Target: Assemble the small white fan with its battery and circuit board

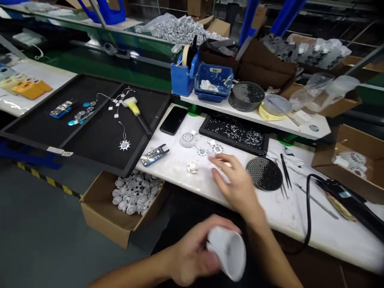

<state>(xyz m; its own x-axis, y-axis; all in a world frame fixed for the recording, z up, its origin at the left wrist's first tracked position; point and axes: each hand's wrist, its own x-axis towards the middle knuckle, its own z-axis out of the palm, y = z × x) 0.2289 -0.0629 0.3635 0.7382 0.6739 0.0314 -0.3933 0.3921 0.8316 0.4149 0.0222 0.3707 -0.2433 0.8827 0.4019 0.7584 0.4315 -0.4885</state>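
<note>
A white cup-shaped part [232, 254] is held by my left hand [196, 252], its open end facing right, below the bench edge. My right hand [232, 180] hovers over the bench with its fingers apart and nothing visible between them. Near its fingertips lie two white spoked rings, one [202, 152] on the left and one [217, 149] on the right. A small white part [192, 167] rests left of that hand. Behind it sits a round white piece with a vented face [188, 139]. To the right lies a round black perforated disc [264, 173].
Tweezers [286, 172] and a cable [308, 212] lie on the right. A black phone [173, 120] and a circuit board [155, 155] are on the left, beside a large black tray [90, 148]. A cardboard box [105, 216] of white parts stands below. A shelf [288, 124] overhangs the back.
</note>
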